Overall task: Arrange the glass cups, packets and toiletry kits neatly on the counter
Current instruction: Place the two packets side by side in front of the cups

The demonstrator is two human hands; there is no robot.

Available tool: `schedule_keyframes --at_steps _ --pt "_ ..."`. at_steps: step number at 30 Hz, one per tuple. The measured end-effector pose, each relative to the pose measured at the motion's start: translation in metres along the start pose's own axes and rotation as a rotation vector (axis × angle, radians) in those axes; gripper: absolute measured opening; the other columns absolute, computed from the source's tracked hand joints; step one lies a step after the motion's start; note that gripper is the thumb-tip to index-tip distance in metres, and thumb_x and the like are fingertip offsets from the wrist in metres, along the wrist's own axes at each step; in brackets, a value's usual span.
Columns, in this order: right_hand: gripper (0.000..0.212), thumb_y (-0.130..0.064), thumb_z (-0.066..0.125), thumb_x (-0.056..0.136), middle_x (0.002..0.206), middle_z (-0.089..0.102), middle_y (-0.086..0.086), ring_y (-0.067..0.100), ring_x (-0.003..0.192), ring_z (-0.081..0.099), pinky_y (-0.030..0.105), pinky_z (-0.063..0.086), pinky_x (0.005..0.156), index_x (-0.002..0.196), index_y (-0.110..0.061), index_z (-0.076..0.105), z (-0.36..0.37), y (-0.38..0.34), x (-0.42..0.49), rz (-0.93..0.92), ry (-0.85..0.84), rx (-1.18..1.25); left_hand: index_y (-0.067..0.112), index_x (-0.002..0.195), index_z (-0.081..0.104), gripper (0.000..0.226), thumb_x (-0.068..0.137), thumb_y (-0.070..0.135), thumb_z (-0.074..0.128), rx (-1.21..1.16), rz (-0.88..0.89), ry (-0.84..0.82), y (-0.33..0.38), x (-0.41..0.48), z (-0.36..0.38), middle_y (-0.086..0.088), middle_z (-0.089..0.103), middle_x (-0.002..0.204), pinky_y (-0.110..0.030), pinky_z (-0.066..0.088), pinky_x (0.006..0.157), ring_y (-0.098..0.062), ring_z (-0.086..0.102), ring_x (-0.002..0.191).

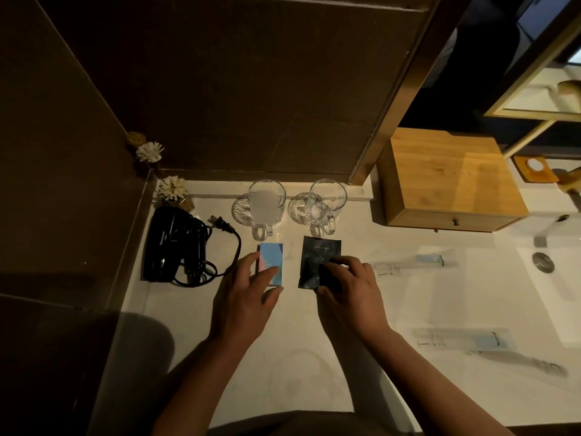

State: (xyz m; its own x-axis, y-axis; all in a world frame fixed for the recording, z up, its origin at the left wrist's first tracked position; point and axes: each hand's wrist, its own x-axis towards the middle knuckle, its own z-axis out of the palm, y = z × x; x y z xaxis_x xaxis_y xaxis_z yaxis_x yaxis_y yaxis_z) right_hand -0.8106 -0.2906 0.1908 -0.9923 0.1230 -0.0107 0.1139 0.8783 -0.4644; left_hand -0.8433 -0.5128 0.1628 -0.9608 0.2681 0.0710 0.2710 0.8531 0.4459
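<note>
Two glass cups with handles stand at the back of the white counter (283,325), the left cup (266,204) and the right cup (325,202), each on a glass coaster. In front of the left cup lies a small blue packet (272,258); my left hand (248,297) rests on its near end, fingers and thumb on either side. In front of the right cup lies a black packet (317,262); my right hand (349,291) pinches its near right corner. Two clear toiletry kits lie to the right, one farther back (415,265) and one nearer (465,339).
A black hair dryer (166,243) with coiled cord and plug lies at the left by the dark wall. White flower decorations (171,187) stand in the back left corner. A wooden drawer box (449,180) sits at the back right. The sink drain (543,262) is far right.
</note>
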Motion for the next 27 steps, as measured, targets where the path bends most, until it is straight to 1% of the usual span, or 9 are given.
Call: schedule_keyframes --at_steps 4,6,9,16,22,27 --pt "0.041 -0.027 0.077 0.082 0.128 0.063 0.006 0.028 0.107 0.057 0.032 0.051 0.081 0.122 -0.017 0.068 0.001 0.001 0.001 -0.014 -0.001 -0.035 0.026 0.124 0.061 0.044 0.083 0.030 0.075 0.015 0.027 0.003 -0.002 0.002 0.002 -0.007 0.050 0.140 -0.043 0.061 0.081 -0.029 0.053 0.125" --pt "0.037 -0.022 0.076 0.083 0.125 0.065 0.007 0.029 0.103 0.058 0.030 0.050 0.077 0.119 -0.016 0.070 0.001 0.000 0.002 -0.048 0.007 -0.060 0.024 0.121 0.063 0.040 0.083 0.028 0.075 0.015 0.027 0.011 -0.002 0.004 0.003 -0.008 0.052 0.139 -0.043 0.061 0.079 -0.029 0.055 0.123" --pt "0.034 -0.017 0.073 0.086 0.124 0.066 0.008 0.030 0.102 0.059 0.030 0.049 0.075 0.120 -0.015 0.070 0.000 -0.001 0.005 -0.076 0.025 -0.074 0.024 0.118 0.065 0.038 0.082 0.027 0.076 0.023 0.019 0.021 -0.003 0.005 0.003 -0.008 0.055 0.137 -0.042 0.062 0.076 -0.029 0.058 0.120" --pt "0.035 -0.018 0.071 0.087 0.126 0.065 0.007 0.030 0.102 0.057 0.033 0.051 0.074 0.122 -0.016 0.069 0.001 -0.001 0.010 -0.089 0.017 -0.089 0.024 0.119 0.064 0.038 0.082 0.026 0.075 0.024 -0.004 0.028 -0.002 0.007 0.004 -0.009 0.055 0.139 -0.047 0.060 0.080 -0.031 0.057 0.119" --pt "0.042 -0.026 0.074 0.085 0.131 0.062 0.005 0.029 0.108 0.055 0.033 0.052 0.077 0.125 -0.018 0.066 -0.001 -0.001 0.010 -0.071 0.013 -0.080 0.028 0.129 0.056 0.047 0.085 0.030 0.072 0.004 -0.004 0.037 -0.002 0.006 0.004 -0.008 0.048 0.143 -0.045 0.058 0.084 -0.028 0.055 0.121" --pt "0.040 -0.025 0.073 0.085 0.130 0.063 0.006 0.029 0.107 0.054 0.033 0.052 0.077 0.124 -0.018 0.068 0.000 0.001 0.011 -0.079 -0.014 -0.104 0.027 0.128 0.061 0.044 0.085 0.030 0.072 0.030 -0.015 0.035 0.000 0.006 0.005 -0.010 0.052 0.142 -0.047 0.058 0.084 -0.030 0.057 0.119"
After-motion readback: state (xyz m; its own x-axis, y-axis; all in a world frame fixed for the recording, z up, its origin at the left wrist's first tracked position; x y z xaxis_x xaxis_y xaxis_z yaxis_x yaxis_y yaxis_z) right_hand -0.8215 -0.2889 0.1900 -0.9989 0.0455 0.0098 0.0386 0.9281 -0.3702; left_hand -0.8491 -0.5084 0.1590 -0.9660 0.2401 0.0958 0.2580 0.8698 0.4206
